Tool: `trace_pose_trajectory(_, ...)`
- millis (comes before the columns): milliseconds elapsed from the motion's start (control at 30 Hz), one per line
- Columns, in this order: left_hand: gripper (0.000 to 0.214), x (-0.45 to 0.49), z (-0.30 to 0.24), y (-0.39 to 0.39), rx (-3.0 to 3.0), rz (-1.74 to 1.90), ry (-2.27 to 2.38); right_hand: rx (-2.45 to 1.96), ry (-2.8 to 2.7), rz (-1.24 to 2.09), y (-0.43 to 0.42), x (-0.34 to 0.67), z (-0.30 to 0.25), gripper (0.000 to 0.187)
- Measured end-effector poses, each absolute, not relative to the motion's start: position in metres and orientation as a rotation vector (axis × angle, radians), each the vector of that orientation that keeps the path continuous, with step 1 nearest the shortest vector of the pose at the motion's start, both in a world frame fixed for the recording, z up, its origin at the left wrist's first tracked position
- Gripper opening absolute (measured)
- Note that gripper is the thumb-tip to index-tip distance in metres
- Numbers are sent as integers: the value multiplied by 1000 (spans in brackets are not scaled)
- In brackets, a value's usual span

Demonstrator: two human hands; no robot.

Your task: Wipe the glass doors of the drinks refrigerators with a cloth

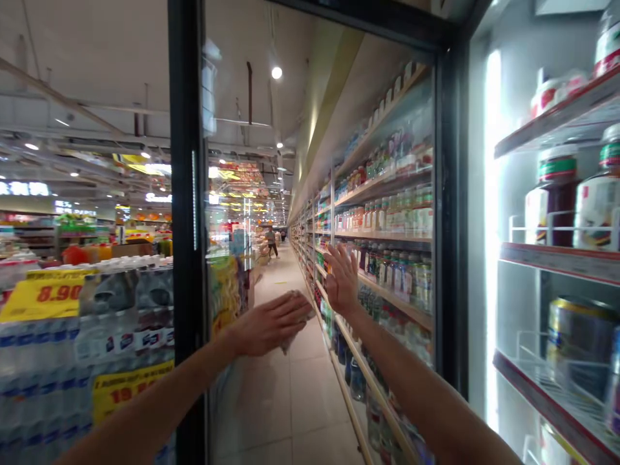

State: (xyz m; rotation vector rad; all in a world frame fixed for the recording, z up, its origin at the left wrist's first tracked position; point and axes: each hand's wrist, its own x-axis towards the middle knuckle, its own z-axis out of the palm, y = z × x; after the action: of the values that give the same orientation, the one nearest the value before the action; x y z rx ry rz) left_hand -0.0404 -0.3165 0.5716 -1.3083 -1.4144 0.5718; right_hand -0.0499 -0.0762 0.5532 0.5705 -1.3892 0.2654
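Observation:
An open glass cooler door [314, 361] with a black frame swings out in front of me. My left hand [274, 321] presses a pale cloth [295, 329] flat against the glass at chest height. Beside it, my right hand [341, 279] rests open on the same pane, fingers spread and pointing up. Through the glass I see the store aisle and its long shelves of bottles.
The cooler's interior on the right holds wire shelves [557, 258] with jars and bottles. Stacked packs of bottled water [87, 349] with yellow price signs stand left. A person [272, 240] walks far down the tiled aisle.

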Motion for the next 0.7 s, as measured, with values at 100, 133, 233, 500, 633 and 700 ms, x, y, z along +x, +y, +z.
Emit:
trace_pose_trajectory(100,46,-41,577,-315,-1039,359,-1488,571,-1380,274,-76,-49,553,48)
trace_pose_trajectory(133,47,-40,579,-314,-899,254,-1506,571,-1379,278,-76,-49,553,47)
trace_pose_trajectory(233,45,-40,574,-309,-995,310,-1473,568,-1388,277,-76,-49,553,47)
trace_pose_trajectory(500,53,-43,578,-315,-906,326,-1554,586,-1370,298,-75,-50,553,48)
trace_pose_trajectory(633,43,-43,563,-314,-1308,582,-1438,600,-1367,294,-75,-51,553,48)
trace_pose_trajectory(700,43,-44,560,-314,-1409,643,-1419,598,-1371,293,-75,-52,553,48)
